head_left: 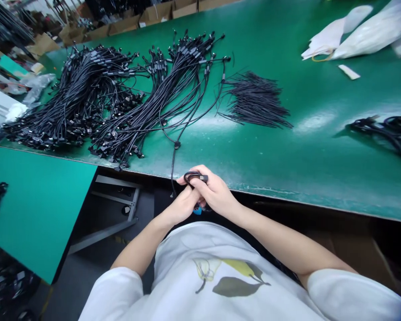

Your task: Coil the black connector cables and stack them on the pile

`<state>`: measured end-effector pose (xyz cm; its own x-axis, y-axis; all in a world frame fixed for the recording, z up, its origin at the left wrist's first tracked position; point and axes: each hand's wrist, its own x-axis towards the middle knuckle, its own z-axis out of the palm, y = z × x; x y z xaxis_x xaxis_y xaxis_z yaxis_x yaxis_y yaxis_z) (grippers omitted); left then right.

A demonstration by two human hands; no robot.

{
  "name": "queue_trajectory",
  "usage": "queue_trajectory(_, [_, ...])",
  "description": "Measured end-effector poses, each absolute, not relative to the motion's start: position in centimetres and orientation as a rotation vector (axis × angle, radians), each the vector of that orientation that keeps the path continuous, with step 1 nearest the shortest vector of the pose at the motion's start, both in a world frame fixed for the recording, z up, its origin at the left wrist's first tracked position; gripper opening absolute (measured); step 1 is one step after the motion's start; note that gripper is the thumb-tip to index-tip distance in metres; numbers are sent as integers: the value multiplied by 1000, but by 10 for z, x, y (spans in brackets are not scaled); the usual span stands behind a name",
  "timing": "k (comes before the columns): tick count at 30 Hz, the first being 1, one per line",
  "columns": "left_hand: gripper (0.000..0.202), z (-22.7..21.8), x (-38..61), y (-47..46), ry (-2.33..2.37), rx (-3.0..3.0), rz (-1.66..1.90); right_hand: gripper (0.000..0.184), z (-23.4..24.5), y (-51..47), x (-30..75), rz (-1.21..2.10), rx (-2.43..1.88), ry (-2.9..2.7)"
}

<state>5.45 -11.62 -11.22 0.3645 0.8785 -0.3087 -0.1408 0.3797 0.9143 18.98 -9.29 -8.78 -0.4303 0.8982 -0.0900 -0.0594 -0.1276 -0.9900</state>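
Observation:
Both my hands meet just below the front edge of the green table (287, 133). My right hand (215, 194) is closed round a short black cable (193, 177) coiled into a small loop, its plug end poking out past my fingers. My left hand (183, 203) pinches the same coil from underneath. One loose black cable (174, 151) hangs from the table edge right above my hands. A big heap of the same black cables (120, 93) lies on the table beyond.
A fan of thin black ties (254, 100) lies right of the heap. More black cables (387, 131) sit at the right edge, white plastic bags (361, 33) at the far right. A lower green table (33, 209) stands left, cardboard boxes (147, 15) behind.

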Motion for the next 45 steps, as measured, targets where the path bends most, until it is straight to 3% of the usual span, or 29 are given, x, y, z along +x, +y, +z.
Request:
queue_trajectory(9, [32,-118,61,-127,764,738,608,38,-97,-76,206,1990,-716,-1343])
queue_trajectory(17, [33,-104,70,-128,638,533,512,50,-93,-70,214,2171,-697,-1151])
queue_trajectory(21, [36,-102,77,-130,665,457,583,41,-90,-69,208,2199,-709,-946])
queue_trajectory(29, [37,-95,82,-126,750,446,773,45,-79,-58,212,2118,-645,-799])
queue_trajectory(37, [45,-106,84,-128,648,463,621,40,-69,-59,212,2041,-643,-727])
queue_trajectory(42, [30,-102,92,-122,650,352,650,39,-71,-59,223,2001,-730,-770])
queue_trajectory(45, [35,-105,95,-118,673,436,629,37,-66,-65,238,1870,-805,-994])
